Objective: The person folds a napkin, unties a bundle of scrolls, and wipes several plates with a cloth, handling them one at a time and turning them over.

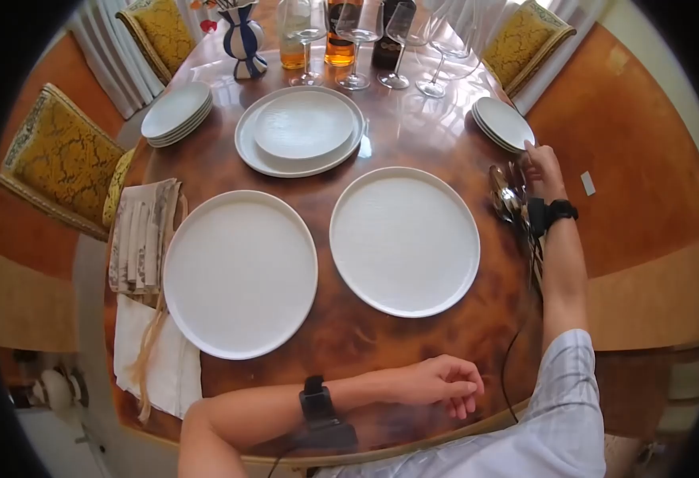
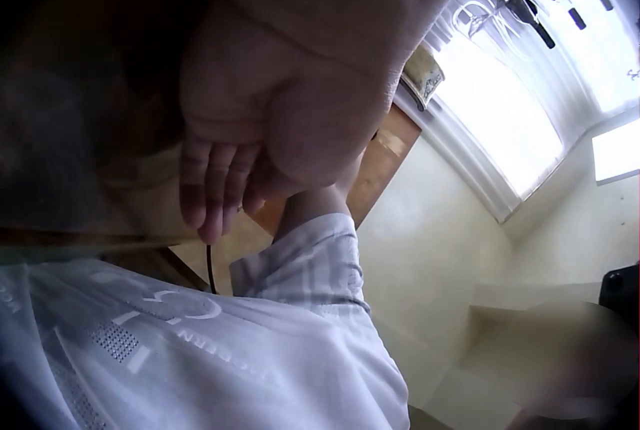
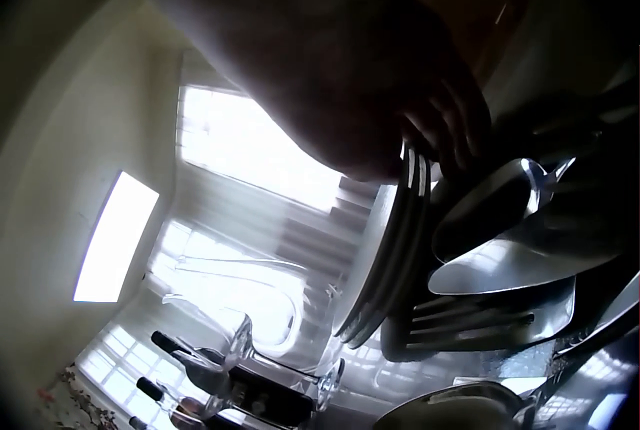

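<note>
At the table's right side, my right hand (image 1: 542, 171) pinches the near edge of a stack of small white plates (image 1: 502, 123). In the right wrist view the thumb lies on one side of the plate stack (image 3: 375, 260) and the curled fingers (image 3: 455, 130) on the other. Just below this hand lies a bunch of metal cutlery (image 1: 506, 195), with spoons (image 3: 500, 265) and a fork (image 3: 480, 322) showing up close. My left hand (image 1: 438, 384) holds nothing, its fingers loosely bent over the table's front edge. Two large white plates, left (image 1: 242, 275) and right (image 1: 405, 241), lie before me.
Folded napkins (image 1: 138, 239) and a white cloth (image 1: 154, 350) lie on the left. Farther back are a small plate stack (image 1: 176, 111), an oval-looking plate pair (image 1: 301, 127), several wine glasses (image 1: 355, 48), bottles (image 1: 340, 36) and a striped vase (image 1: 243, 44). A cable (image 1: 505, 374) hangs near my left hand.
</note>
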`<state>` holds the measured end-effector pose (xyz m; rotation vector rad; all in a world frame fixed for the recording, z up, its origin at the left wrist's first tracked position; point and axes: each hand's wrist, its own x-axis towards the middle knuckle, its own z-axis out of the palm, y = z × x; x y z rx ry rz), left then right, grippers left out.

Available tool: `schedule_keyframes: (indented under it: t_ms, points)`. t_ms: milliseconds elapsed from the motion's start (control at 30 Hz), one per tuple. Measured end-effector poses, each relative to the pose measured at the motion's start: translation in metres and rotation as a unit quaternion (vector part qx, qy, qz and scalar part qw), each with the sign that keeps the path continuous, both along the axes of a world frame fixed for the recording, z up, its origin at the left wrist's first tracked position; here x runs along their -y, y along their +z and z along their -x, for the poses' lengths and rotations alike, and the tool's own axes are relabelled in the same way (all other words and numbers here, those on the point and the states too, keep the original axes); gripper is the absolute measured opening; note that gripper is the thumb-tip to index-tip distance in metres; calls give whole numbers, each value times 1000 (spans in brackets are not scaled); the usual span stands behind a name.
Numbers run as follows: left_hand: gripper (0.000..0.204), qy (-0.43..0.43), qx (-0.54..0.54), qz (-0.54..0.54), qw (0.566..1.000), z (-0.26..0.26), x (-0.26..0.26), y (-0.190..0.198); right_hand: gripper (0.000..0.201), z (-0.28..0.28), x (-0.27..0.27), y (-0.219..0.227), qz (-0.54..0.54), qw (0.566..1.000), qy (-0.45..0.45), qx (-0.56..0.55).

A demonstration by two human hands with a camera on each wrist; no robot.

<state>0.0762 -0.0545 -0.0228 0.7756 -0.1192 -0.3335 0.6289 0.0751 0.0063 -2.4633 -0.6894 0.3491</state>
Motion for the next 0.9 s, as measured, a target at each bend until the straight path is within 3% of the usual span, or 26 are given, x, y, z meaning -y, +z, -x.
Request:
schedule_keyframes:
  t_ms: [33, 133, 233, 333, 433, 500, 700, 800, 900]
  points:
    - [29, 1, 1, -1, 1000, 1, -1, 0, 55, 20, 3, 12, 35, 999, -11, 34]
    - [29, 6, 6, -1, 1000, 1, 0, 0, 58, 59, 6, 31, 6, 986, 9, 164]
    - [29, 7, 8, 3, 1000, 0, 5, -5, 47, 126, 13, 57, -17, 979, 204, 23]
    - [29, 4, 3, 6, 1000, 0, 4, -5, 37, 212, 11, 80, -20, 920, 379, -97]
    - [28, 6, 3, -1, 1000, 0, 3, -1, 43, 255, -26, 70, -34, 870, 471, -139]
    - [27, 8, 10, -5, 1000, 1, 0, 0, 46, 268, -68, 50, -77, 860, 474, -170]
    - [26, 13, 21, -16, 1000, -3, 4, -5, 48, 310, -159, 24, -49, 864, 430, -257]
    - [26, 22, 22, -35, 999, -5, 6, -4, 44, 322, -170, 18, -26, 884, 417, -208]
    - [25, 26, 22, -44, 998, -5, 6, -4, 46, 339, -166, 12, -52, 878, 399, -260]
